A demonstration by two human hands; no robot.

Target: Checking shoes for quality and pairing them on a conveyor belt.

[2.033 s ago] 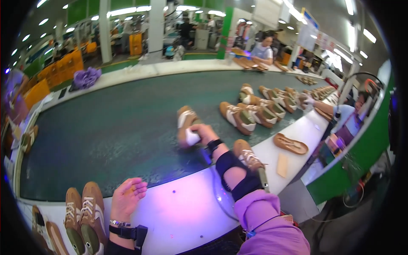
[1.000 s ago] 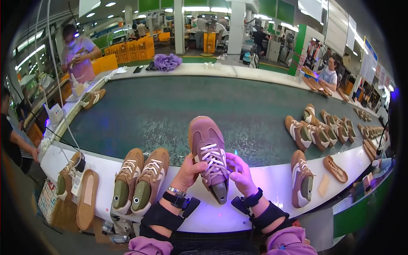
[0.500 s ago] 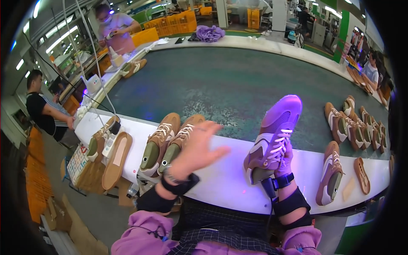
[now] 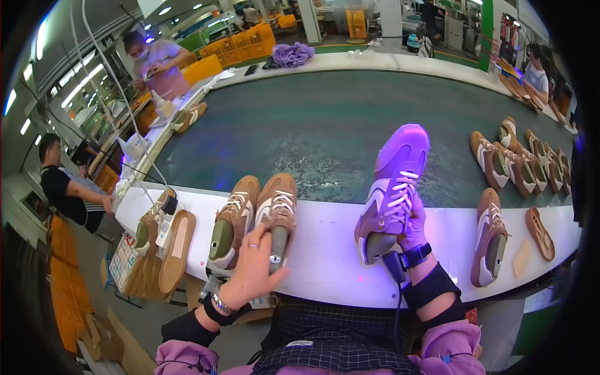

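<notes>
My right hand (image 4: 414,230) is wrapped round the side of a brown and white lace-up sneaker (image 4: 392,181), holding it toe up, sole side hidden, under violet light. Its fingers are mostly behind the shoe. At the heel of another brown sneaker (image 4: 279,203), my left hand (image 4: 253,265) grips, fingers on its left side and thumb at the back. That shoe has a grey-green shoe last (image 4: 280,240) inside. Directly left of it stands a matching sneaker (image 4: 234,212) with an olive last.
A tan sole (image 4: 177,250) and another sneaker (image 4: 150,225) lie on the white ledge (image 4: 325,250) at left. To the right are a sneaker (image 4: 490,234), a sole (image 4: 540,234) and several shoes on the green surface (image 4: 350,119). Co-workers (image 4: 72,184) stand beyond.
My left hand has come down from above onto the heel of the right-hand sneaker of the pair, which now points straighter away from me. My right hand keeps hold of its sneaker.
</notes>
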